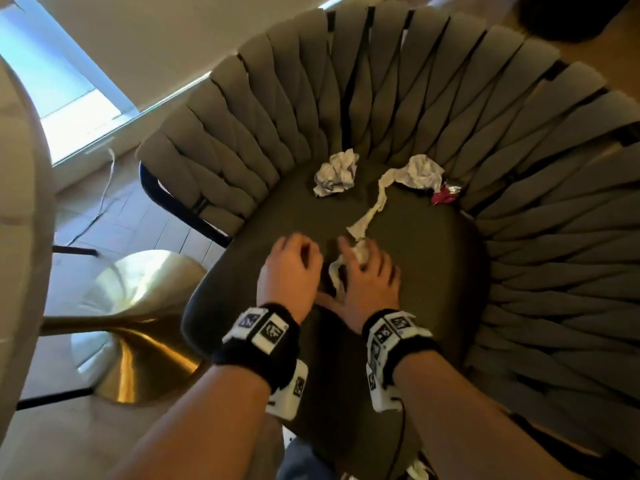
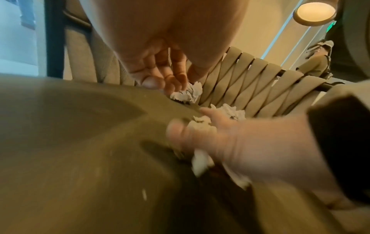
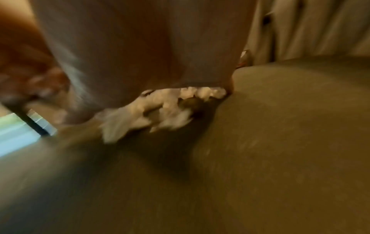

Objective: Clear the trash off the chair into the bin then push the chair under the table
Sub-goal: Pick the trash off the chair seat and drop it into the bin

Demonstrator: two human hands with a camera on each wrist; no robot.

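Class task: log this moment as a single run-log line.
phase: clearing trash | right hand: grips twisted paper strip | left hand: curled, empty | crumpled paper ball, pink wrapper on chair seat

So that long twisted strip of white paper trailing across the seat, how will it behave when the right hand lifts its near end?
The twisted paper strip looks thin and limp, so it will probably dangle rather than hold shape. It appears joined to the crumpled wad, which would likely drag along, being light. The right hand already has paper bunched under its fingers, so it probably compresses easily.
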